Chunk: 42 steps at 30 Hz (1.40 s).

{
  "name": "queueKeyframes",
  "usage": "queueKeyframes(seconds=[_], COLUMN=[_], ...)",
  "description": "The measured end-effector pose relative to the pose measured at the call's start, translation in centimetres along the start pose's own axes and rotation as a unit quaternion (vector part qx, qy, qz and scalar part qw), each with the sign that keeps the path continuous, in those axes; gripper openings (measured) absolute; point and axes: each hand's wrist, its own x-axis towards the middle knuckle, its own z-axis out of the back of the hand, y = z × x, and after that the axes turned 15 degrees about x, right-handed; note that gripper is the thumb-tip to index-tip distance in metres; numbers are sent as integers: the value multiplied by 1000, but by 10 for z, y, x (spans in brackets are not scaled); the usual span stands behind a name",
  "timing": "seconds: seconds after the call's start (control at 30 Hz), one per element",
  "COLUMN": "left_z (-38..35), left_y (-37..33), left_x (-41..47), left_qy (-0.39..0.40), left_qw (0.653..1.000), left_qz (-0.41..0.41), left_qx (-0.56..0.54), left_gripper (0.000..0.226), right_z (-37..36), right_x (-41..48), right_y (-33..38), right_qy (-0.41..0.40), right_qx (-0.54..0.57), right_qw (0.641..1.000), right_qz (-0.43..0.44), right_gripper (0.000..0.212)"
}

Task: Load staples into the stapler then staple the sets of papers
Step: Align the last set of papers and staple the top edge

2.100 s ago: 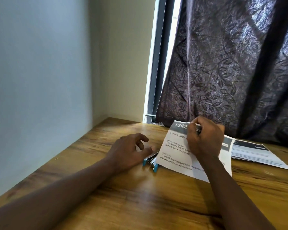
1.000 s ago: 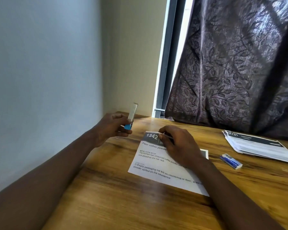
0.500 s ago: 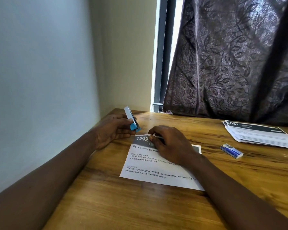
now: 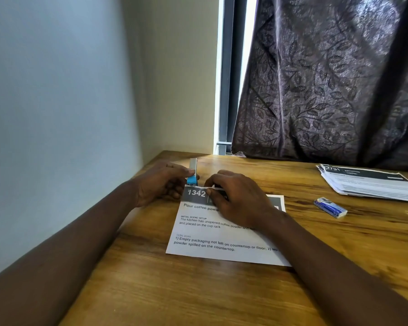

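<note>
Staple box [image 4: 330, 207] lies between near papers [image 4: 222, 234] and far stack [image 4: 368, 183].

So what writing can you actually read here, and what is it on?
Sheet under the hands:
"1342"
"Pour coffee powd", the rest hidden by the right hand
"INITIAL SCENE SETUP"
"The kitchen has unopened coffee powder", "and placed on the cup rack"
"TASK GOAL", faint
"1) Empty packaging not left on countertop or floor; 2) No", "powder spilled on the countertop."
Paper stack: "2731"; the rest is blurred.
Staple box: print too small to read.
</note>
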Motion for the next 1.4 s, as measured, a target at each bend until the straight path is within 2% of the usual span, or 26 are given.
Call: queueKeyframes(seconds=[0.13, 0.2, 0.33, 0.47, 0.63, 0.8, 0.9, 1.0, 1.4], left_z=[-4, -4, -2, -1, 0, 2, 1, 1, -2], left_y=[-1, 1, 0, 1, 0, 0, -2, -3, -4], left_x=[1, 3, 2, 2, 2, -1, -3, -2, -3], left_qy=[-46, -66, -47, -38, -28, 5, 14, 21, 39], left_qw=[999, 998, 999, 999, 999, 999, 1000, 1000, 999], left_qz=[1, 5, 17, 20, 26, 22, 19, 17, -4], left_qx=[-13, -20, -22, -31, -36, -28, -19, -12, 34], left_gripper=[22, 23, 27, 32, 27, 23, 22, 31, 42], right_z=[0, 1, -3, -4, -8, -12, -16, -17, -16], right_x=[0, 1, 3, 4, 3, 4, 3, 4, 3], right_y=[1, 3, 8, 11, 4, -1, -1, -1, 0], right_qy=[-9, -18, 0, 39, 54, 26, 17, 9, -27], right_qx=[24, 47, 107, 158, 237, 239, 221, 209, 269], right_qw=[1000, 999, 992, 980, 962, 961, 965, 965, 948], right_qz=[-4, -13, -62, -113, -125, -137, -143, -155, -165], right_gripper=[15, 12, 13, 28, 12, 2, 6, 3, 8])
